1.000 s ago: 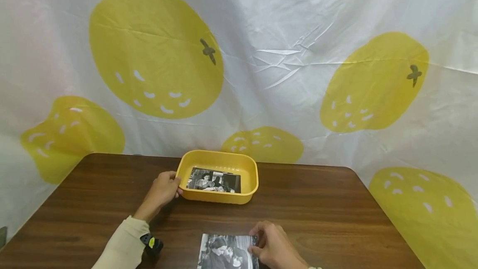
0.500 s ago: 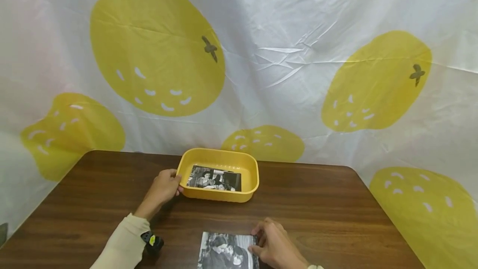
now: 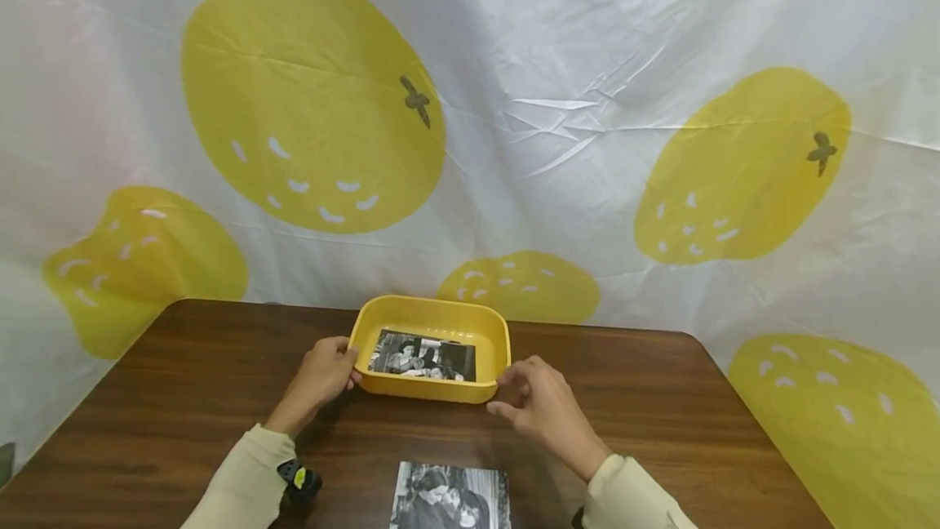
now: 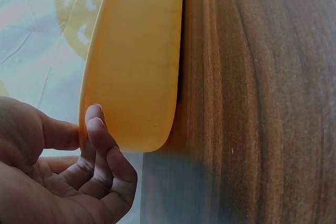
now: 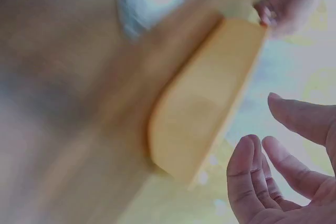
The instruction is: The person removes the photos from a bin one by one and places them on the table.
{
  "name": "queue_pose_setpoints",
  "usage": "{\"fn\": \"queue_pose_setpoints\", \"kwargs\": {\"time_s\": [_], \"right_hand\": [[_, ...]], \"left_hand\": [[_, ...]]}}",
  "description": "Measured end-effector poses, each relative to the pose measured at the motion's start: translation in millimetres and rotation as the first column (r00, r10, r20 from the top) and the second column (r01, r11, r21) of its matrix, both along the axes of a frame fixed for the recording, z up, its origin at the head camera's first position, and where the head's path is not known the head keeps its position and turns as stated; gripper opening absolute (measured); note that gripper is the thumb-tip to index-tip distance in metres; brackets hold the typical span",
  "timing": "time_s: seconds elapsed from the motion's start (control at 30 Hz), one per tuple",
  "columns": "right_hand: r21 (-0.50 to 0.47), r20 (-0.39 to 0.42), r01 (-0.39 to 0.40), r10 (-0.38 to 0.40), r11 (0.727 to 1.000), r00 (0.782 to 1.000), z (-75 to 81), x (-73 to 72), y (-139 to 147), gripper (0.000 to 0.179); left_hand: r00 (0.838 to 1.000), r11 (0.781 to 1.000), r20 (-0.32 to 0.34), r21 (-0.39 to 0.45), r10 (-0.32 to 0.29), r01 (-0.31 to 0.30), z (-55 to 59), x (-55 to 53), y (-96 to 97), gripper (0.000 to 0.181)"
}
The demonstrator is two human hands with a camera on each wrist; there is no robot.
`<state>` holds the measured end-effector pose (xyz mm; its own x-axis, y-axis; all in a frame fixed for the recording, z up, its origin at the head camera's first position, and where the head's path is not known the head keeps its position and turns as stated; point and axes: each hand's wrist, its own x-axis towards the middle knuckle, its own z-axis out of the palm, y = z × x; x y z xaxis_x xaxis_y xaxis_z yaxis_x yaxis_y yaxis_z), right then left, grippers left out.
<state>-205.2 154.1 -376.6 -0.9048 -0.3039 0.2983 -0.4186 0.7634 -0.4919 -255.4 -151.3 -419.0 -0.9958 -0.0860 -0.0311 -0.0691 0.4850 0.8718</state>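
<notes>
A yellow plastic basin (image 3: pixel 429 389) stands near the back of the table with a black-and-white photo print (image 3: pixel 420 355) lying in it. My left hand (image 3: pixel 321 372) pinches its left rim; in the left wrist view the thumb and fingertips (image 4: pixel 96 125) meet at the basin's (image 4: pixel 137 61) edge. The right hand (image 3: pixel 547 408) is right at the basin's front right corner. In the right wrist view this hand (image 5: pixel 286 174) holds nothing, with its thumb apart from loosely bent fingers beside the basin (image 5: pixel 202 103). Another black-and-white print (image 3: pixel 450 498) lies flat at the front of the table.
The dark wood-grain table (image 3: pixel 661 415) ends at a white curtain (image 3: pixel 529 178) printed with yellow fruit. A dark wrist device (image 3: pixel 299 478) is strapped at the left sleeve (image 3: pixel 242 476).
My right hand has let go of the front print's edge and moved forward to the basin's right corner. The left hand keeps its pinch on the rim; basin and prints stay put.
</notes>
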Motion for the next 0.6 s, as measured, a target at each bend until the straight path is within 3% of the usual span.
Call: {"fn": "queue_pose_setpoints", "kwargs": {"time_s": [0.1,0.27,0.5,0.6], "right_hand": [[0.008,-0.001,0.002,-0.002,1.0,1.0,13.5,-19.9,-10,0.029],[0.058,0.116,-0.015,0.008,0.998,0.993,18.2,-51.4,-30,0.041],[0.117,0.302,-0.079,0.04,0.99,0.953,-7.3,-91.1,-54,0.067],[0.195,0.292,-0.084,0.024,0.977,0.956,-23.5,-106.1,-62,0.068]], "left_hand": [[1.0,1.0,0.008,0.003,0.004,-0.004,0.4,-0.2,-0.5,0.039],[1.0,1.0,0.01,0.004,0.005,-0.005,-0.9,-0.1,-1.2,0.039],[1.0,1.0,0.019,0.031,0.002,-0.003,-3.2,-1.3,-1.3,0.038],[1.0,0.999,0.017,0.034,0.007,-0.007,-2.7,-1.8,-1.5,0.037]]}}
